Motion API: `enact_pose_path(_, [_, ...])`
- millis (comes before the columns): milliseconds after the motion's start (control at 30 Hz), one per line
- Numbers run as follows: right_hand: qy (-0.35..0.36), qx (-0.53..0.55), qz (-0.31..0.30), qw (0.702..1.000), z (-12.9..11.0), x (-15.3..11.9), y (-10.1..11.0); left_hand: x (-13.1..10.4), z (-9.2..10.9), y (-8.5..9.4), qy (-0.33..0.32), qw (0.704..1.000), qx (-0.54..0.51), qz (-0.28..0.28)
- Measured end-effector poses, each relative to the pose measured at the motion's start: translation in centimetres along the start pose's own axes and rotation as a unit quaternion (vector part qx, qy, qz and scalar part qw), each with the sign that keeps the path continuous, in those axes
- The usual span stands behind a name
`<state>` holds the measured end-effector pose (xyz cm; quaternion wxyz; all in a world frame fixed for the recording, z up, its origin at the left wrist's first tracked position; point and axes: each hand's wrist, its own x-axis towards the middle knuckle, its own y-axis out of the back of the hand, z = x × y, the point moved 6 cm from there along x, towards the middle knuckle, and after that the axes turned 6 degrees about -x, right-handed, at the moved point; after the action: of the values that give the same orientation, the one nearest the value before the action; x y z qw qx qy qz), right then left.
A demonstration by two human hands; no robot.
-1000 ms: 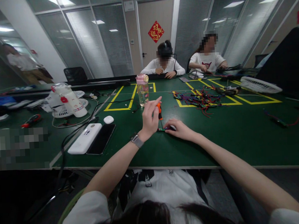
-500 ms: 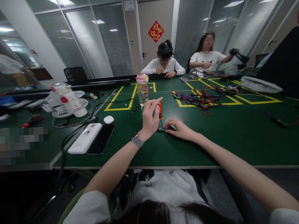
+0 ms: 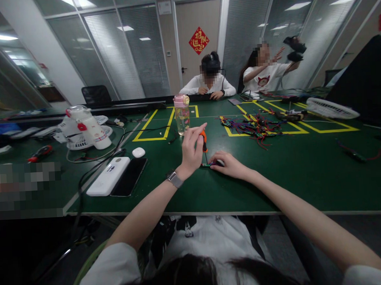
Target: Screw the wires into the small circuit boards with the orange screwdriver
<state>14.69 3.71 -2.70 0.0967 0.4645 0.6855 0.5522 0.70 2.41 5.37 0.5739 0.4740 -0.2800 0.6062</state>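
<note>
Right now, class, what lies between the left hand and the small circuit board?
In the head view, a screwdriver reaches from the left hand down to the circuit board.

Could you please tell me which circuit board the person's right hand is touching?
The circuit board beneath the orange screwdriver, touched by the right hand; others lie in the wire pile, and another board lies alone farther right.

1 grey-strapped watch (image 3: 175,179) accompanies short white sleeves (image 3: 109,270).

Glass partitions (image 3: 66,51) with slatted blinds (image 3: 105,49) flank a pale door (image 3: 186,49) bearing a red diamond decoration (image 3: 198,40). Ceiling lights (image 3: 2,37) glow; a black chair (image 3: 96,94) stands beyond a long green table (image 3: 300,166) marked with yellow lines (image 3: 149,139).
</note>
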Motion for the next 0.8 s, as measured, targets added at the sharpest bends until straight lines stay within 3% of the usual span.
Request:
enact_pose_path(300, [-0.003,0.005,-0.001,1.000,0.01,-0.04,0.05,0.01,0.01,0.29,-0.017,0.998,0.047,0.031])
enact_pose_path(567, [0.004,-0.005,0.001,1.000,0.15,0.01,-0.07,0.00,0.20,-0.11,-0.013,1.000,0.017,-0.015])
enact_pose_path(800, [-0.001,-0.004,0.002,1.000,0.18,0.00,-0.04,0.04,0.28,0.15,-0.029,0.997,0.071,0.018])
